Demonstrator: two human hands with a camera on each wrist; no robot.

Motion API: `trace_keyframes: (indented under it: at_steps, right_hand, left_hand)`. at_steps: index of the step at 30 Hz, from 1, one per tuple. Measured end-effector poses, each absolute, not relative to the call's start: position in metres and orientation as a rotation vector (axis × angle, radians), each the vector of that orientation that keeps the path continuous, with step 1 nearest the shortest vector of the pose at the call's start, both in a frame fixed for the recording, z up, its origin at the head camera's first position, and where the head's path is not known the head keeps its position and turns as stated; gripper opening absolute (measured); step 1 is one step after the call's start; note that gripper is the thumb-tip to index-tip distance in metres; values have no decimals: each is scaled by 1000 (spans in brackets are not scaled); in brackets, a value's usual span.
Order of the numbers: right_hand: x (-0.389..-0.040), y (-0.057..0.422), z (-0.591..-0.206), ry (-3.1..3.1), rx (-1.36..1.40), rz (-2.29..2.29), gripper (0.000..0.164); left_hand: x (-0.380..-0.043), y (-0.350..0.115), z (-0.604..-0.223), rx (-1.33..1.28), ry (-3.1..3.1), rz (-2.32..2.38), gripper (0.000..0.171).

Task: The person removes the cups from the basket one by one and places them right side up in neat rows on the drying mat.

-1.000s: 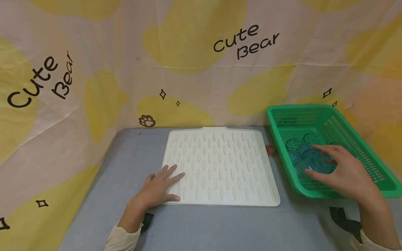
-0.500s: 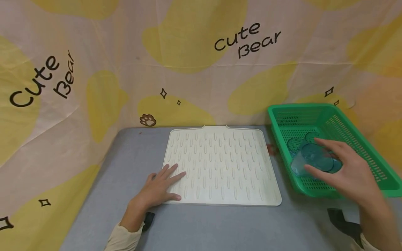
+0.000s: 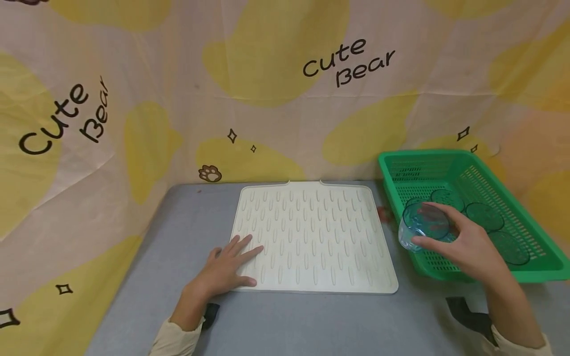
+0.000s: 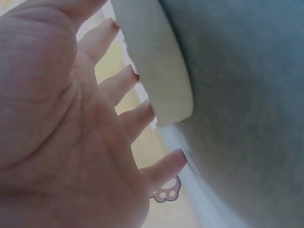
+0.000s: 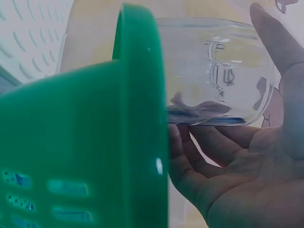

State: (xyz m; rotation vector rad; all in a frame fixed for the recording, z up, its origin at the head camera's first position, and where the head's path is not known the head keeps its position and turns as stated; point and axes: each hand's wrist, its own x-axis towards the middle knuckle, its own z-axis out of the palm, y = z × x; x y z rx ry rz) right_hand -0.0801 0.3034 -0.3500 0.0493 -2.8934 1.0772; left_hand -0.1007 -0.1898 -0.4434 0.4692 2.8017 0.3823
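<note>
My right hand (image 3: 474, 244) grips a clear bluish drinking glass (image 3: 423, 225) between thumb and fingers, raised over the left side of a green plastic basket (image 3: 552, 273). In the right wrist view, the glass (image 5: 213, 66) shows embossed marks on its side, and the basket rim (image 5: 142, 114) hides part of it. My left hand (image 3: 224, 267) rests with spread fingers on the lower left corner of a white ridged mat (image 3: 316, 237). The left wrist view shows its fingertips at the edge of the mat (image 4: 164, 71), with the palm in sight.
Several more glasses sit in the basket, such as one glass (image 3: 485, 216) behind the right hand. A grey tabletop (image 3: 311, 321) lies in front of the mat. A printed cloth (image 3: 276, 59) hangs along the back and left side.
My right hand has moved left and lifted the glass from among the others toward the basket's left rim. My left hand stays on the mat.
</note>
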Motion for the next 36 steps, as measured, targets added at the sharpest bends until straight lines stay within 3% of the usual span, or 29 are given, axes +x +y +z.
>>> trace_keyframes:
  at_steps: [6, 15, 36]
  right_hand:
    - [-80, 301, -352, -2827, 136, 1120, 73]
    - [-81, 298, -349, -2895, 95, 1104, 88]
    - [-86, 257, -355, -2868, 329, 1173, 85]
  left_hand:
    - [-102, -190, -445, 450, 2804, 369, 85]
    - [-101, -191, -446, 445, 2803, 377, 85]
    - [-104, -199, -447, 514, 2716, 477, 81]
